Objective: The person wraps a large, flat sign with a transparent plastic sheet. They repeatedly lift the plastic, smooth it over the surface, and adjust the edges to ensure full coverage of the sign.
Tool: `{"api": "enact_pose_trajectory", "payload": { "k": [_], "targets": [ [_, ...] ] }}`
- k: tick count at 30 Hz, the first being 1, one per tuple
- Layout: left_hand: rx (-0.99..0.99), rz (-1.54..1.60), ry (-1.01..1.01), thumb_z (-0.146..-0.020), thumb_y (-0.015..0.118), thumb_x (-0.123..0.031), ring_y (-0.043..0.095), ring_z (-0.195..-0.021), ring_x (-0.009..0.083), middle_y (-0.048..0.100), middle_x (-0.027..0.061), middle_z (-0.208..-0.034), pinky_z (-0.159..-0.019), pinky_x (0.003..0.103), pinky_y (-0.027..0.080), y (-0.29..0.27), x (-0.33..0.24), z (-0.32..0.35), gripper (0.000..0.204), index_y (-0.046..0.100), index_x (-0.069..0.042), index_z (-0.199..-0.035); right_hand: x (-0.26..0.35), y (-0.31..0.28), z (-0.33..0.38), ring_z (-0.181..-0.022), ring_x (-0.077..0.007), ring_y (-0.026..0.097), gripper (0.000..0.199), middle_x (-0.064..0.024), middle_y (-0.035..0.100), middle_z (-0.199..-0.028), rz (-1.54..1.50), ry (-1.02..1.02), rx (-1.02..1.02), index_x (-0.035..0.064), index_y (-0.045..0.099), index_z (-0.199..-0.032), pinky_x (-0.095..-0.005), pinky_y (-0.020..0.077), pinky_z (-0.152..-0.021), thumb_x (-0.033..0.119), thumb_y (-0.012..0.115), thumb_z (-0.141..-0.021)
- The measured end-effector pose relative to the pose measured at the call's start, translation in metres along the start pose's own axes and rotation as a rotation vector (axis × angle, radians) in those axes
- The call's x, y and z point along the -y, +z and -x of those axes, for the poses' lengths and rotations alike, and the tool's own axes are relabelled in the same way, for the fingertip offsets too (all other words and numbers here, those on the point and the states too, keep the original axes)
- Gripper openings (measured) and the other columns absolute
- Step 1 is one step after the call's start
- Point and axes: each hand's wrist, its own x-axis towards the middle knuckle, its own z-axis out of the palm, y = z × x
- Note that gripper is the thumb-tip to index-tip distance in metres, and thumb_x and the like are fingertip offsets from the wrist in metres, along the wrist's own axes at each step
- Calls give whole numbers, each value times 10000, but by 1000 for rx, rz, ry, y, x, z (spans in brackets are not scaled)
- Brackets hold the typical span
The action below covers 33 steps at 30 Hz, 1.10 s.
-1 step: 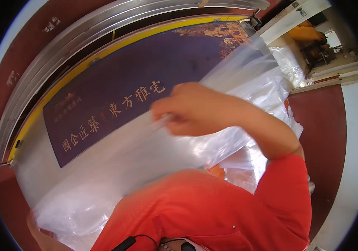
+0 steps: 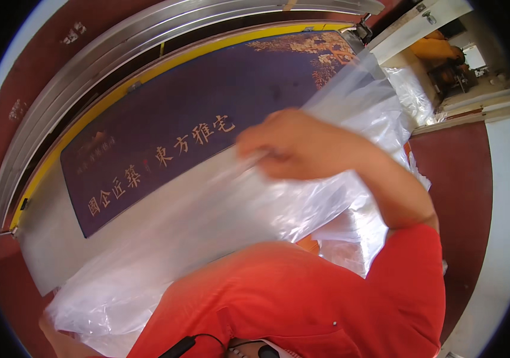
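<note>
My right hand (image 2: 294,143) is closed on the edge of a clear plastic sheet (image 2: 103,295), slightly blurred and raised in front of me. The sheet runs from there toward the lower left, where my left hand (image 2: 47,325) is beside its crumpled end; the plastic and the frame's rim hide those fingers. Beyond the sheet lies a flat dark purple panel (image 2: 165,113) with gold lettering and a golden tree pattern at its far right corner. It rests on a pale grey surface (image 2: 46,262). More bunched plastic spreads under my right forearm.
A yellow-edged frame (image 2: 189,52) runs along the panel's far side, with long silvery metal rails (image 2: 147,36) behind it. Crumpled clear plastic (image 2: 410,89) sits at the right near an opening into another area. A dark red wall (image 2: 455,173) is at the right.
My right hand has moved right and slightly up, drawing the plastic edge with it. At the lower left the sheet has shifted, showing more of the pale surface's corner.
</note>
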Motion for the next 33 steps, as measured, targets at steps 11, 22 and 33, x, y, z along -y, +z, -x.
{"api": "enact_pose_trajectory", "payload": {
  "k": [11,22,33],
  "targets": [
    [-693,-210,333,-817,402,-336,528,-856,317,549,170,-937,-699,379,414,92,-90,-214,351,520,-32,-946,-32,-137,101,-923,-210,419,385,-98,469,-1014,860,-91,-1081,28,417,-1095,-312,335,-785,284,451,-809],
    [-627,-321,229,-802,411,-300,505,-832,355,537,186,-886,-672,407,399,87,-105,-120,299,502,-37,-910,-169,-32,51,-1180,-302,247,462,-85,313,-1266,969,646,-478,156,300,-1238,-402,214,-946,398,315,-845],
    [-688,-136,267,-749,448,-392,524,-862,331,559,167,-907,-731,401,413,109,-147,-100,358,534,-77,-898,-143,-25,13,-1081,-241,411,353,-117,429,-1173,1177,346,-631,66,398,-1172,-331,322,-899,179,405,-837]
  ]
}}
